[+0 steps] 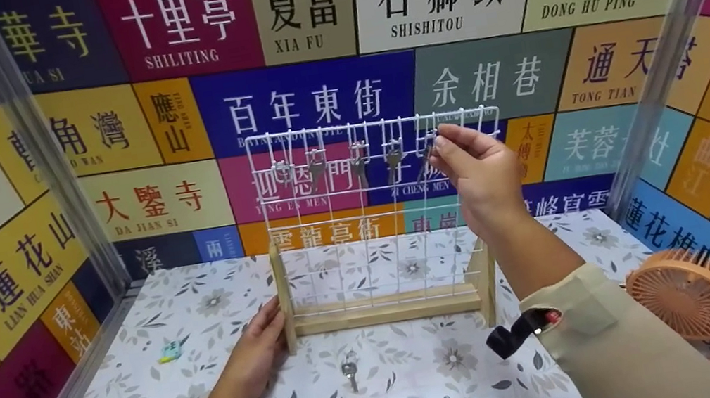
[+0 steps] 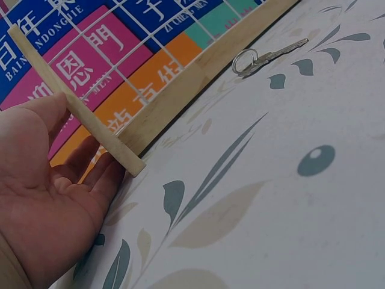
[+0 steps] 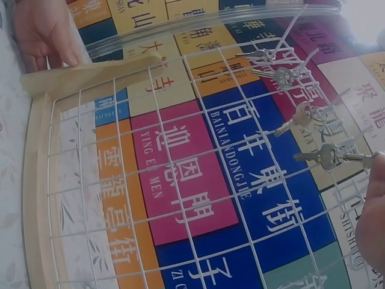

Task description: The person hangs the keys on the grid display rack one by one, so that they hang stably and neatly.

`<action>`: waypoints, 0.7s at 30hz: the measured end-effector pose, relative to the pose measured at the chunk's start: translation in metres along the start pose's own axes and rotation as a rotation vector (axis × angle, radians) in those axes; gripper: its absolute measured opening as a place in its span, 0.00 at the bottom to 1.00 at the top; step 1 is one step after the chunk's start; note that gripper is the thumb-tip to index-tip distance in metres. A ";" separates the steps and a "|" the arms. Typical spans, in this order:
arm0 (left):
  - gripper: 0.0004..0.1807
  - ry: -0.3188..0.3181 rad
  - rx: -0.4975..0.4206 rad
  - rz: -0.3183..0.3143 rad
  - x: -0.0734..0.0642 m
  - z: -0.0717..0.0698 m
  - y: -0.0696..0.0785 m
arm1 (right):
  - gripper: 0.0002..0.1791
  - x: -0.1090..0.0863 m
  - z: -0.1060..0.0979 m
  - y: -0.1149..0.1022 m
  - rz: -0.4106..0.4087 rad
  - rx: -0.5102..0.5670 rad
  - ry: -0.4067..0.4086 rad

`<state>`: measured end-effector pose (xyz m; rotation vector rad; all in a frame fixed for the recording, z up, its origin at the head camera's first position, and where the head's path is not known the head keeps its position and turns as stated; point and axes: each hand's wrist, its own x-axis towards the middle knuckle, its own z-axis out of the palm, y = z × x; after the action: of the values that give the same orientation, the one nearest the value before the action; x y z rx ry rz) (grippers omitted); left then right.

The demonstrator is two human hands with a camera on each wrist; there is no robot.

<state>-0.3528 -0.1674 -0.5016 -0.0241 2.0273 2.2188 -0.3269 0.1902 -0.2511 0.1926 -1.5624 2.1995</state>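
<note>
A white wire grid rack [image 1: 385, 212] on a wooden stand [image 1: 387, 313] stands upright on the table. Several keys, one of them this key [image 1: 393, 154], hang from hooks along its top. My right hand [image 1: 486, 171] is raised at the rack's upper right corner, thumb and finger pinching a key [image 3: 359, 156] at a hook; the fingers partly cover it. Low on the other side, my left hand [image 1: 261, 345] touches the outer side of the left wooden post [image 2: 90, 114] with its fingers extended. A loose key with a ring [image 2: 264, 60] lies on the table before the stand.
An orange fan [image 1: 687, 296] stands at the table's right. A small green and yellow item [image 1: 170, 350] lies on the left of the flower-patterned tablecloth [image 1: 215, 303]. Behind the rack rises a wall of coloured name panels [image 1: 309, 92], with clear upright posts at both corners.
</note>
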 end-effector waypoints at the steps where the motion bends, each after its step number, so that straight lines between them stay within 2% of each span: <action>1: 0.29 -0.001 0.001 0.002 0.000 0.000 0.000 | 0.18 0.000 0.001 0.000 -0.001 0.007 0.005; 6: 0.29 -0.003 -0.018 -0.005 0.001 -0.001 -0.001 | 0.18 0.003 0.003 0.002 -0.013 0.010 0.020; 13: 0.29 -0.008 -0.034 -0.019 -0.001 -0.001 0.000 | 0.20 0.004 0.000 0.011 -0.013 -0.055 -0.006; 21: 0.29 -0.004 0.048 -0.014 -0.001 -0.002 0.001 | 0.17 0.008 -0.009 0.030 0.012 -0.130 -0.053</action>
<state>-0.3524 -0.1698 -0.5003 -0.0289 2.0713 2.1594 -0.3459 0.1929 -0.2774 0.2033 -1.7330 2.1084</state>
